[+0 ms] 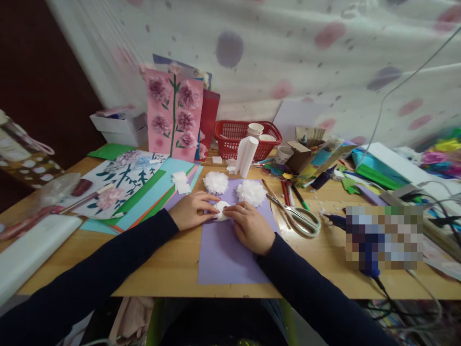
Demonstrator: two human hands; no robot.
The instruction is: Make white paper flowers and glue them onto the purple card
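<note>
A small white paper flower [222,210] lies on the purple sheet [230,262], its layers flatter than those of its neighbours. From the left, the fingertips of my left hand [192,210] pinch its edge. My right hand [250,226], with a ring on one finger, closes on it from the other side. My fingers partly cover the piece. Just beyond my hands, a fluffy white flower [216,183] sits at the sheet's far left corner. Another fluffy white flower [251,193] rests at its right side.
Scissors [304,222], markers [288,193] and a blurred-out glue gun [370,271] lie to the right. Coloured papers [144,197] and a flower picture [126,178] are at left. Behind stand white rolls [247,156], a red basket [226,146] and a pink flower card [175,115].
</note>
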